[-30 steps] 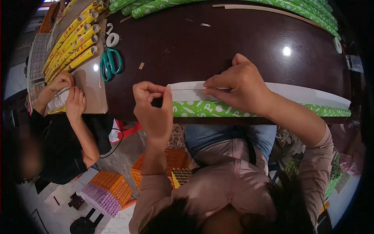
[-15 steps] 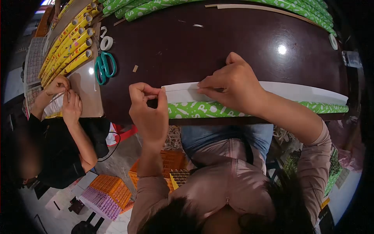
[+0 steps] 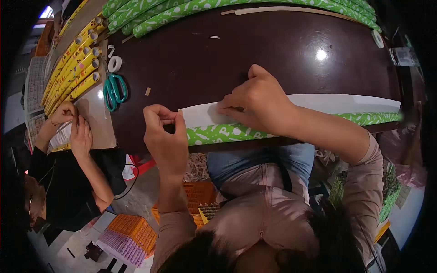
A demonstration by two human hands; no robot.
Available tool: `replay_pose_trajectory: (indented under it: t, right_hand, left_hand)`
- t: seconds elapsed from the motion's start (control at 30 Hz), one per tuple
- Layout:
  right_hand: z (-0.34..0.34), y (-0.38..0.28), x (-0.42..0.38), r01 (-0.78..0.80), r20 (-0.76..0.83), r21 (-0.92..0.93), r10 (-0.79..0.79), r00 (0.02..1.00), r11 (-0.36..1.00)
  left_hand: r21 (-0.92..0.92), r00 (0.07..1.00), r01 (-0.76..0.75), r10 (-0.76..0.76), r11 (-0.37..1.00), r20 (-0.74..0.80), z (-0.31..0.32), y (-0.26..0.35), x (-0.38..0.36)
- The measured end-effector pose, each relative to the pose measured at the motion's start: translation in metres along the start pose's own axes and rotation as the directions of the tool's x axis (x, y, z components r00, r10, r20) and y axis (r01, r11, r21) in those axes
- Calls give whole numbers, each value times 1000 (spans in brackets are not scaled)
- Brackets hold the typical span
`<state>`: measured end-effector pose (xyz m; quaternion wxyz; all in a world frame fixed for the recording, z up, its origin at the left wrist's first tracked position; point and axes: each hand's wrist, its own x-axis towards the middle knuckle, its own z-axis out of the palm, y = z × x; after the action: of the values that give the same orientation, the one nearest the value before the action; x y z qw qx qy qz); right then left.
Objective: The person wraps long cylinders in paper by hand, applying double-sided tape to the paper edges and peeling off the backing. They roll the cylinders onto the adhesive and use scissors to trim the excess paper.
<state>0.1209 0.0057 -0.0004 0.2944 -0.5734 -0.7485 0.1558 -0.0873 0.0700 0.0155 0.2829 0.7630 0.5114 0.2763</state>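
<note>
A green patterned wrapping paper roll (image 3: 227, 133) lies along the near edge of the dark table, its white flap (image 3: 318, 101) turned up along the far side. At the flap's left corner, my left hand (image 3: 165, 132) is closed, thumb and forefinger pinching the paper's edge. My right hand (image 3: 259, 102) rests over the flap a little to the right. Its thumb and forefinger are drawn together against the white paper, and whatever lies between them is too small to make out.
Teal scissors (image 3: 114, 92) and a white tape roll (image 3: 114, 64) lie at the left. Yellow rolls (image 3: 82, 68) are stacked beside a co-worker's hands (image 3: 79, 132). More green rolls (image 3: 191, 11) line the far side. Another tape roll (image 3: 377, 39) sits far right.
The whole view has shifted slightly left. Both hands keep nearly the same places on the paper. A thin line across the white flap between them no longer shows.
</note>
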Motion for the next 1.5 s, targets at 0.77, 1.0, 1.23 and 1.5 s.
replay_pose_trajectory:
  t: [0.77,1.0,1.23,1.5]
  right_hand:
    - [-6,-4,-1,-37,49,-17,37,998,999]
    - [-52,-6,-29,-332,93,260,319,943,907]
    - [-92,20,-84,-563,61,293,573,817,772]
    - [-120,43,-122,-574,-98,91,581,808,814]
  left_hand:
    - [311,860,-504,501,805,98,43,10,-42]
    - [318,861,-507,488,801,145,41,7,-40]
    - [385,866,-499,467,777,180,37,9,-41]
    - [393,864,-503,465,770,194,39,6,-40]
